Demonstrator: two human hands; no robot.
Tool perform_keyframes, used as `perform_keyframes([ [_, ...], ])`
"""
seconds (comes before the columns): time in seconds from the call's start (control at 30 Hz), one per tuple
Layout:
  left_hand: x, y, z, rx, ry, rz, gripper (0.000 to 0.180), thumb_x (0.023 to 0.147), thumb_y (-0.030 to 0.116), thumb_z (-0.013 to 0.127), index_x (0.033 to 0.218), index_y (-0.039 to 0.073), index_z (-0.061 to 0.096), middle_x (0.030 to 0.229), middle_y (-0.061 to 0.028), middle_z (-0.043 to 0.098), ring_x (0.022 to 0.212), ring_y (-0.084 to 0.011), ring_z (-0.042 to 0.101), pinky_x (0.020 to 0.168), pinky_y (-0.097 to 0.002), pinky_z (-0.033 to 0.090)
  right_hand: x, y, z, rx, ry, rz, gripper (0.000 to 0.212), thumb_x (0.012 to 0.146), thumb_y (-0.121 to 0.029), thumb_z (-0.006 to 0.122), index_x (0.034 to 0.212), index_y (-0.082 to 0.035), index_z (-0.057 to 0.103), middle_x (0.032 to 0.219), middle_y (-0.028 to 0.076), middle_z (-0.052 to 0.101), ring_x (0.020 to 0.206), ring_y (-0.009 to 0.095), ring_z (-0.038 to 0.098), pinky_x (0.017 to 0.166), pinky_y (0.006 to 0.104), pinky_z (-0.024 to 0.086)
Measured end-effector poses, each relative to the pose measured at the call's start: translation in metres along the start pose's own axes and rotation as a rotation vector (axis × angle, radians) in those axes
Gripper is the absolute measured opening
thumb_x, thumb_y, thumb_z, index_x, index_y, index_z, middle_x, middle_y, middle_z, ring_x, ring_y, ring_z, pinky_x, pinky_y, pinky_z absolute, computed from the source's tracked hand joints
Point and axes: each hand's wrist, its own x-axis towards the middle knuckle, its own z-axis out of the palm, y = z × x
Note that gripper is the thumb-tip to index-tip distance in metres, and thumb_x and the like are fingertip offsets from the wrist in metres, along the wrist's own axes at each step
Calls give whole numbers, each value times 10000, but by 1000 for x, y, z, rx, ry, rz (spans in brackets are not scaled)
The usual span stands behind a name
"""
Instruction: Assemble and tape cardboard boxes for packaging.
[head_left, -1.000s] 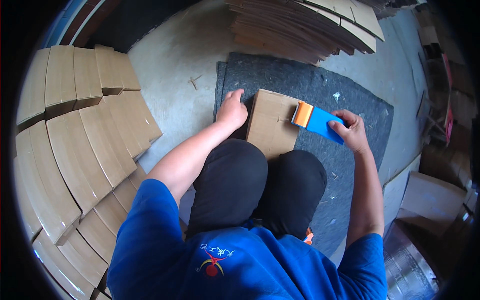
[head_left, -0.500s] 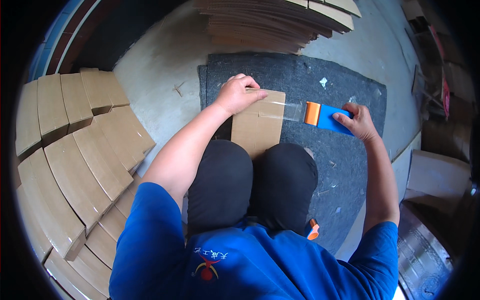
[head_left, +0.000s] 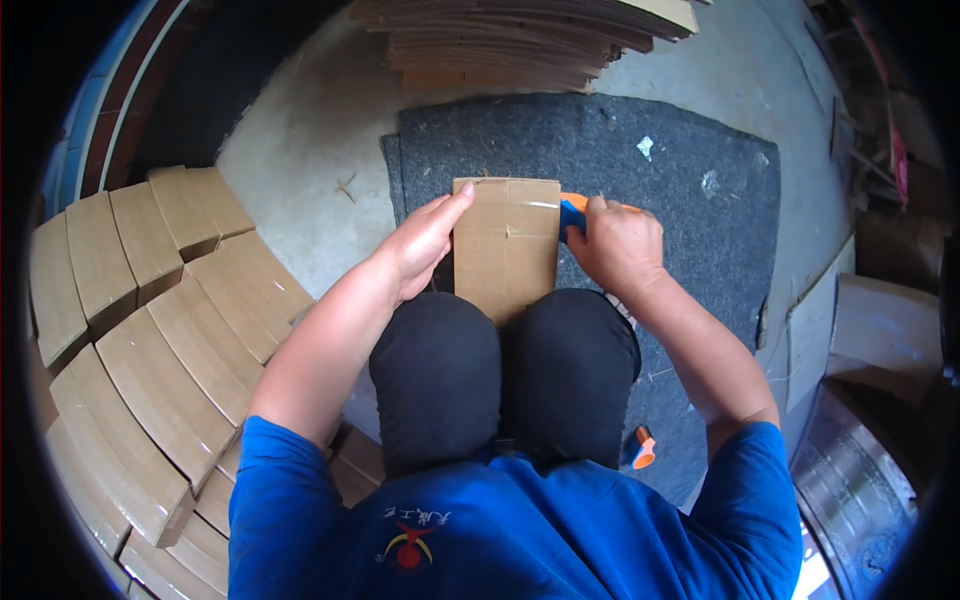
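Now left hand (head_left: 425, 240) lies flat against the box (head_left: 505, 245) edge, right hand (head_left: 618, 245) clamped on tape dispenser (head_left: 572, 213).

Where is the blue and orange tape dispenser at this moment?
In the head view, the tape dispenser is in the right hand, at the right edge of the cardboard box on the dark mat.

One cardboard box (head_left: 505, 245), one tape dispenser (head_left: 572, 212), one grey mat (head_left: 690, 190), two hands (head_left: 620, 245).

Left hand (head_left: 425, 245) flat, fingers extended forward, forearm angled in from lower left. Right hand (head_left: 618, 245) fisted, knuckles up, elbow bent.
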Motion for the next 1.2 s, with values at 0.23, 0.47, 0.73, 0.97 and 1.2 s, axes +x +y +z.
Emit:
perform_keyframes([
  [0.23, 17, 1, 14, -138, -80, 5, 901, 968, 727, 255, 1555, 45, 214, 1612, -161, 228, 1495, -258, 198, 1202, -433, 191, 25, 9, 95, 52, -122, -156, 353, 850, -171, 572, 1167, -30, 510, 845, 145, 707, 752, 303, 715, 648, 441, 551],
  [0.47, 28, -23, -18, 1, 502, -122, 971, 942, 757, 263, 1564, 21, 147, 1643, -170, 122, 1522, -299, 99, 1213, -439, 112, 13, 31, 60, -81, -135, 156, 267, 885, -302, 570, 948, -69, 685, 958, 155, 733, 896, 335, 718, 795, 505, 548],
  [0.73, -86, 26, 77, -107, 170, 510, 567, 1008, 523, 492, 1284, 30, 549, 1135, -62, 574, 995, -139, 516, 887, -300, 427, -94, 71, -99, 1023, 420, 2, 260, 874, -227, 752, 1006, -6, 719, 873, 18, 687, 804, 80, 613, 749, 248, 511],
  [0.97, -178, 12, 138, -199, -193, 549, 709, 1034, 606, 284, 1295, -2, 540, 1162, -84, 585, 1038, -142, 539, 928, -310, 436, -173, 15, -158, 1012, 519, -351, 302, 832, -250, 801, 1004, -17, 714, 903, 39, 698, 838, 116, 626, 772, 269, 515],
  [1.2, -211, -22, 135, -402, -244, 552, 500, 1040, 497, 396, 1171, 62, 604, 1085, -56, 630, 1013, -153, 570, 927, -346, 434, -212, -21, -178, 931, 415, -406, 300, 850, -270, 786, 1008, -23, 719, 902, 37, 702, 839, 109, 628, 758, 275, 523],
])
